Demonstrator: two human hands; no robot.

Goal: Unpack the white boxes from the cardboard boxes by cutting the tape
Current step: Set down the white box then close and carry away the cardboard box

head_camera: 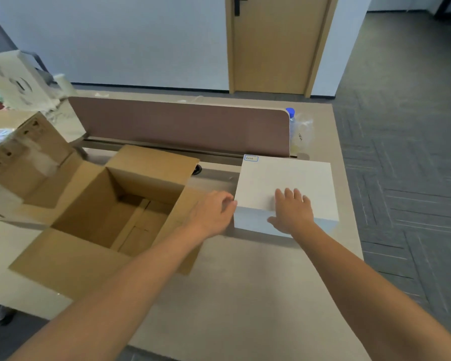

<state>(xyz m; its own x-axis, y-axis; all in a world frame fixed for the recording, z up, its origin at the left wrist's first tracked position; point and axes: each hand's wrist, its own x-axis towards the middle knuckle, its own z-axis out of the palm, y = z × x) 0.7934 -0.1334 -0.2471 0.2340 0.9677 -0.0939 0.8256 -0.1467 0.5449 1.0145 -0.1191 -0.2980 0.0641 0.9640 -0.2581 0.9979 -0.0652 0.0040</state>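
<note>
Your carton (107, 212) stands open, emptied. Your left hand (214, 212) curls at the edge of the white box (284, 178), perhaps steadying it; I cannot tell if it grips. Your right hand (292, 213) lies flat on top, settling it on the desk (245, 282).

On the surface (245, 282) before you, the open cardboard box (110, 209) sits left of centre, the closed box (284, 183) just right of it under your right hand (293, 212), your left hand (214, 212) touching its left edge, the divider panel (180, 123) behind both, and another cardboard box (18, 152) at the frame's left edge.
</note>
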